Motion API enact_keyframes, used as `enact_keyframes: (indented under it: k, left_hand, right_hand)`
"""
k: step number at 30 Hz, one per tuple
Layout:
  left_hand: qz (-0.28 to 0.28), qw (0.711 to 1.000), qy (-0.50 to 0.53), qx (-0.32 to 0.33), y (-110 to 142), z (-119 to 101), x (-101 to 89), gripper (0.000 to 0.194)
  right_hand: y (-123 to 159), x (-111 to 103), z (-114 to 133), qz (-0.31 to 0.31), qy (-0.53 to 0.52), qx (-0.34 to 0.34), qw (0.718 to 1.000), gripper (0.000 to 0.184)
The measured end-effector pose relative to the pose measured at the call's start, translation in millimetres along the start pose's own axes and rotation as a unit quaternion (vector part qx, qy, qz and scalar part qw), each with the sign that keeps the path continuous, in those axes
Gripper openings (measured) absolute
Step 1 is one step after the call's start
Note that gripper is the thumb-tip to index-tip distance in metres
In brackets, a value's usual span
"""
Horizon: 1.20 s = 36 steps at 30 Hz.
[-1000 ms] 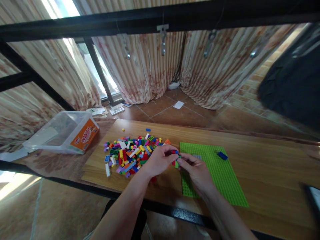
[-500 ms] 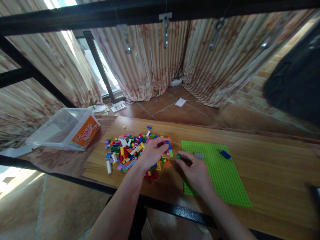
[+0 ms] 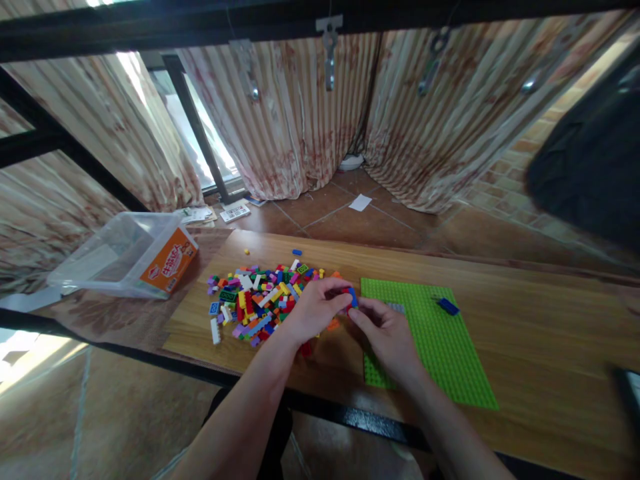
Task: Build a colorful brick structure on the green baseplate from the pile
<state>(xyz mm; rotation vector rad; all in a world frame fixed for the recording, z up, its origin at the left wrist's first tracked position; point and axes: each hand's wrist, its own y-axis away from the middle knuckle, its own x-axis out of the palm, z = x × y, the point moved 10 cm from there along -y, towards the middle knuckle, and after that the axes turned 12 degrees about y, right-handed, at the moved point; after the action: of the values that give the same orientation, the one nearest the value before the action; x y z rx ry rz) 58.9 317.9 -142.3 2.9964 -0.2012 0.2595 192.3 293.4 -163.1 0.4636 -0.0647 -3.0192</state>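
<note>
Between the fingertips of my left hand [image 3: 316, 308] is a blue toy brick [image 3: 353, 297], with a bit of red showing beside it. My right hand [image 3: 387, 333] has come up against the brick from the right, thumb and fingers pinched together. The small green brick pinched there half a second ago is now hidden. Under and beyond my right hand lies a green baseplate [image 3: 435, 353]. A grey brick [image 3: 397, 308] sits on it near my fingers, and a dark blue brick [image 3: 449, 306] is near its far right corner.
A heap of mixed bricks [image 3: 245, 303] spreads left of my left hand on the wooden table [image 3: 540, 347]. One blue brick [image 3: 297, 252] lies behind the heap. A clear plastic box [image 3: 125, 280] with an orange label stands at the far left. A dark device [image 3: 627, 390] enters at right.
My left hand has moved slightly right with the blue brick, and my two hands now meet. The light green piece below the blue brick and the right hand's green brick are no longer visible.
</note>
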Motion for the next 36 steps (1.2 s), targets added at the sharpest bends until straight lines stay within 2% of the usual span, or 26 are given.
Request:
enact_keyframes:
  k: [3, 8, 13, 18, 24, 29, 36]
  left_hand:
    - [0.007, 1.000, 0.001, 0.007, 1, 0, 5.2, 0.022]
    - [0.016, 0.998, 0.054, -0.020, 2, 5, 4.4, 0.022]
    - [0.026, 0.999, 0.009, -0.022, 4, 2, 0.0, 0.022]
    - [0.031, 0.998, -0.055, 0.005, 3, -3, -5.8, 0.025]
    - [0.080, 0.994, -0.067, 0.027, 3, 0, 5.2, 0.024]
    - [0.111, 0.992, -0.047, 0.031, 8, 2, 19.6, 0.012]
    - [0.130, 0.991, 0.007, 0.009, 11, 3, 23.3, 0.012]
  right_hand:
    - [0, 2, -5, 0.012, -0.052, 0.032, 0.998, 0.035]
    - [1, 5, -10, 0.040, -0.097, 0.068, 0.992, 0.036]
    - [-1, -2, -7, 0.005, 0.001, 0.021, 1.000, 0.032]
    - [2, 2, -1, 0.011, 0.101, -0.012, 0.995, 0.024]
    - [-2, -1, -6, -0.001, -0.009, 0.014, 1.000, 0.036]
    - [-3, -7, -4, -0.009, -0.051, 0.036, 0.998, 0.030]
    - [-1, -5, -3, 0.025, -0.104, 0.051, 0.993, 0.032]
